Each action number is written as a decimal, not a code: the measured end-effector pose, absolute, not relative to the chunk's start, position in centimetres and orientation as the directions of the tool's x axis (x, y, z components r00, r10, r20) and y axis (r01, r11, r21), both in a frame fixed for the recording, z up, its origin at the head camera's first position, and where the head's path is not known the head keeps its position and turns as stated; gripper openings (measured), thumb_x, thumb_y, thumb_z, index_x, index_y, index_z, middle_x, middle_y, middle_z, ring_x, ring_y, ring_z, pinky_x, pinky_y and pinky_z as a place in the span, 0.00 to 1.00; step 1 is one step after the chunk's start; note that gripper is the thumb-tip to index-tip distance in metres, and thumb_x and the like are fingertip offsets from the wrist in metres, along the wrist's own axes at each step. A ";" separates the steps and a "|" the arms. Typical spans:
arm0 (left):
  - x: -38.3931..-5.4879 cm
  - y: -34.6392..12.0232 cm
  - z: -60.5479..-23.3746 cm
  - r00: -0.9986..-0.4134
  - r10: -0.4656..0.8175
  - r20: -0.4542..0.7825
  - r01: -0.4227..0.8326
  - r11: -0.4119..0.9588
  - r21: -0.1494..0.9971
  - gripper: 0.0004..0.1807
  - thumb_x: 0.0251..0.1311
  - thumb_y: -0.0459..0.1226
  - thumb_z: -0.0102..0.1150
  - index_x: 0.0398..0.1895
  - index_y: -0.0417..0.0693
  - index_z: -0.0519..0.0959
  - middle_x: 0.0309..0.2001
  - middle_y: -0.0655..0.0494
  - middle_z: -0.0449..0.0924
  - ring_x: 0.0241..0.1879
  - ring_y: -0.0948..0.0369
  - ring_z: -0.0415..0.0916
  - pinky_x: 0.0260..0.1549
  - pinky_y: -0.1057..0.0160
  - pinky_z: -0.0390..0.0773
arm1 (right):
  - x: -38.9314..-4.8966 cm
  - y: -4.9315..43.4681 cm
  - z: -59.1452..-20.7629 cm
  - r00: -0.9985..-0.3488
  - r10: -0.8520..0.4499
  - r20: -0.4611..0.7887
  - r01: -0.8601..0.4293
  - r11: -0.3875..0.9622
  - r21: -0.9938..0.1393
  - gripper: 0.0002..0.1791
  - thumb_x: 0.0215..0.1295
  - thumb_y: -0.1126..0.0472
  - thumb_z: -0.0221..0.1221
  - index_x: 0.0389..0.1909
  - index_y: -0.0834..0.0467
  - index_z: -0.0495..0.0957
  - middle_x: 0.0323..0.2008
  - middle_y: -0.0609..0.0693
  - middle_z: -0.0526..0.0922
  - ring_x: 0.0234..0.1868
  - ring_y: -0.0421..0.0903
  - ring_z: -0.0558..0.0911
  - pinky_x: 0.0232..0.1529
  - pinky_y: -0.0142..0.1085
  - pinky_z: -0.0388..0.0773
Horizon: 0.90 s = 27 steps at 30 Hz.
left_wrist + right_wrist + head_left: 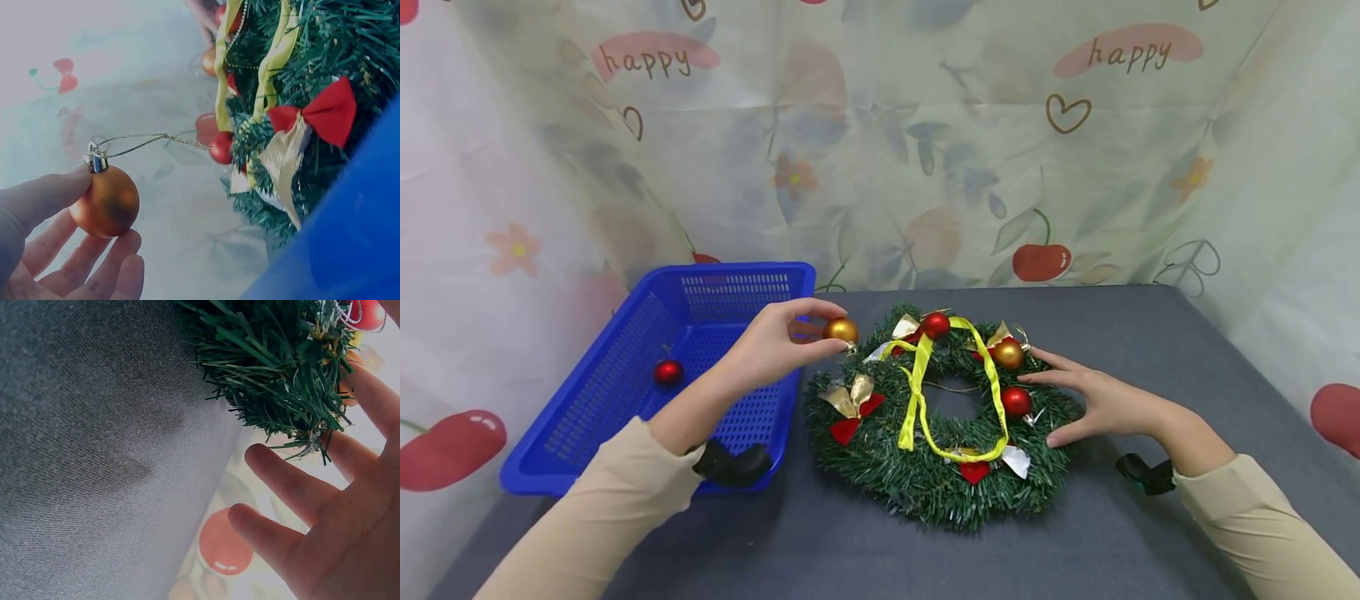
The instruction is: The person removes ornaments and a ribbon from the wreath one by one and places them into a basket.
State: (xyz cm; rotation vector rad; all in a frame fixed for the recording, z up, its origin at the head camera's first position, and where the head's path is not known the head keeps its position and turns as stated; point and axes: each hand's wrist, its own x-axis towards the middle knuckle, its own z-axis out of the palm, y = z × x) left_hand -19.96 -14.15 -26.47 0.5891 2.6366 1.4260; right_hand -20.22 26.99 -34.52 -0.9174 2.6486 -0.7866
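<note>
Left hand (771, 337): fingers narrowed, pinching gold ball (841, 332) between blue basket (741, 268) and wreath (917, 492). Ball judged light, hard, slippery, possibly brittle; hold gently across the shell or by the cap (97, 164). Wreath judged springy. Right hand (1108, 404): fingers spread wide at wreath's right edge, gripping nothing; contact unclear.

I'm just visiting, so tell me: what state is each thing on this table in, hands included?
Wreath: lying flat, decorated
Yellow ribbon: draped over the wreath
Gold ball: held, not hung
Left hand: pinching that ball
Right hand: fingers apart, at the wreath's edge
Blue basket: upright
Red ball: loose inside the basket
</note>
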 end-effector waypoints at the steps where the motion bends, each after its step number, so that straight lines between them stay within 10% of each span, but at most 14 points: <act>1: -19.9 -14.3 -26.4 -0.926 0.365 0.102 0.285 0.494 0.822 0.20 0.57 0.37 0.63 0.54 0.45 0.76 0.55 0.47 0.76 0.49 0.51 0.80 0.42 0.60 0.82 | -20.2 27.0 -34.5 -0.778 -0.627 -0.040 -0.503 0.661 -0.557 0.40 0.47 0.46 0.69 0.63 0.54 0.69 0.73 0.62 0.46 0.69 0.69 0.52 0.56 0.67 0.60; 21: -19.8 -19.0 -26.2 -0.968 0.233 0.088 0.207 0.553 0.807 0.24 0.59 0.42 0.60 0.58 0.43 0.72 0.60 0.44 0.72 0.54 0.48 0.77 0.42 0.65 0.81 | -20.2 27.1 -34.7 -0.778 -0.628 -0.028 -0.512 0.660 -0.550 0.40 0.48 0.45 0.69 0.63 0.53 0.69 0.73 0.62 0.46 0.69 0.69 0.52 0.56 0.66 0.62; 27: -20.2 -20.6 -26.7 -0.978 0.195 0.081 0.182 0.586 0.789 0.26 0.61 0.44 0.58 0.61 0.44 0.70 0.61 0.42 0.69 0.55 0.46 0.75 0.52 0.50 0.77 | -20.2 27.1 -34.7 -0.782 -0.622 -0.037 -0.504 0.666 -0.550 0.40 0.48 0.45 0.68 0.63 0.53 0.69 0.73 0.62 0.46 0.69 0.69 0.52 0.56 0.66 0.62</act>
